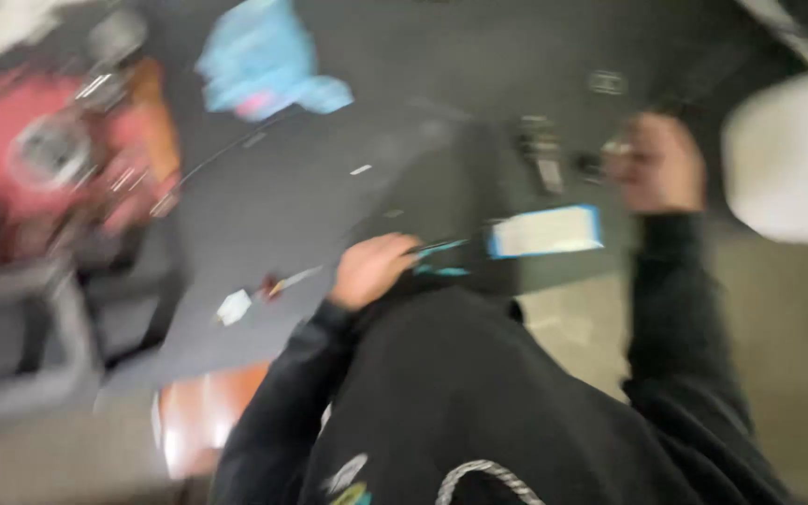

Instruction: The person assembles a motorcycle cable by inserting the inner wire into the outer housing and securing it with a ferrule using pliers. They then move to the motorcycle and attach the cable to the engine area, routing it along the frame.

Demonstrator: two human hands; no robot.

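Note:
The view is badly blurred by motion. My left hand is curled at the near edge of a dark table, and a thin teal-tipped tool sticks out from its fingers toward a white card with a blue border. My right hand is closed farther out on the table, next to small dark parts; whether it holds one is unclear. Both arms wear black sleeves.
A light blue cloth or bag lies at the table's far side. Red and metallic equipment stands at left over grey frames. A small white scrap and red bit lie near the table edge. An orange seat shows below.

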